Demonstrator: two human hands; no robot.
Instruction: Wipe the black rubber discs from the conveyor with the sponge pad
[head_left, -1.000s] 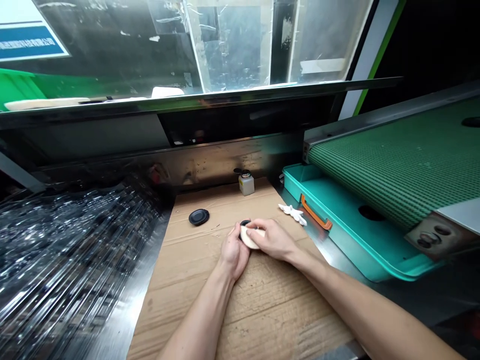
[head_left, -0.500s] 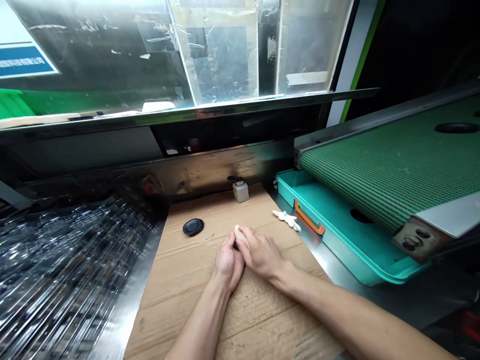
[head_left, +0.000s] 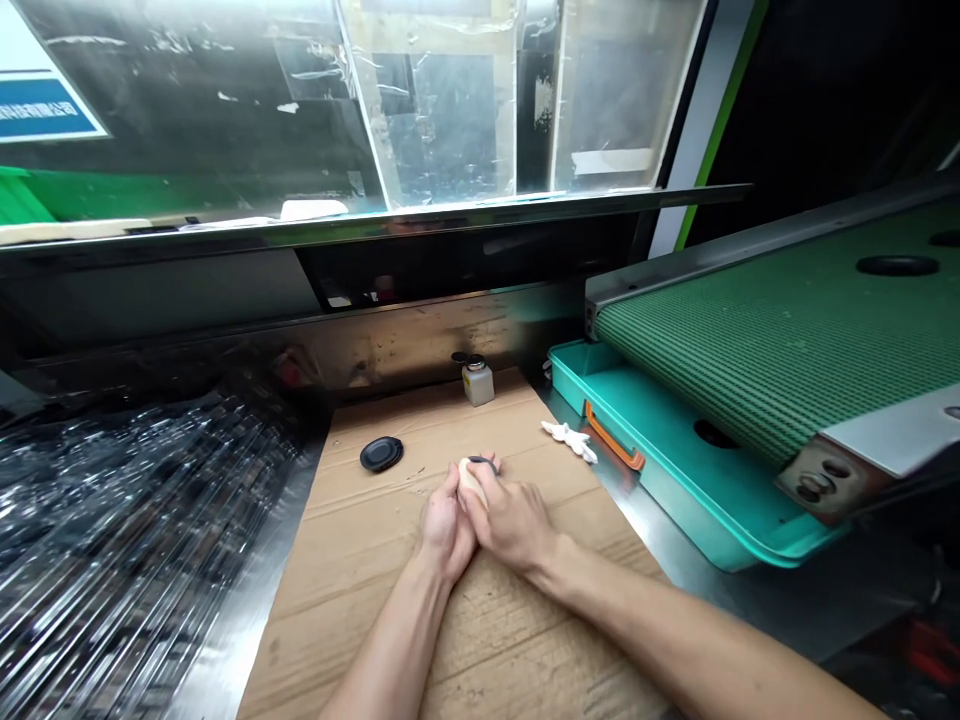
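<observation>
Holding pale pad [head_left: 470,482] in right hand [head_left: 519,522], fingers closed on it; left hand [head_left: 446,530] curled round dark piece [head_left: 484,463], contact partly hidden. Both things lie between the hands, over the cardboard [head_left: 352,590]. Pad's long axis points forward, leaning left; dark piece shows just beyond right fingers, axis not readable.

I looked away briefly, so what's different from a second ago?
The right hand has moved the pale pad leftward across the dark piece, which now shows at its right. On the green belt, a black object came nearer the belt's left end. Nothing was let go. The black disc, bottle and white item on the cardboard stayed put.
</observation>
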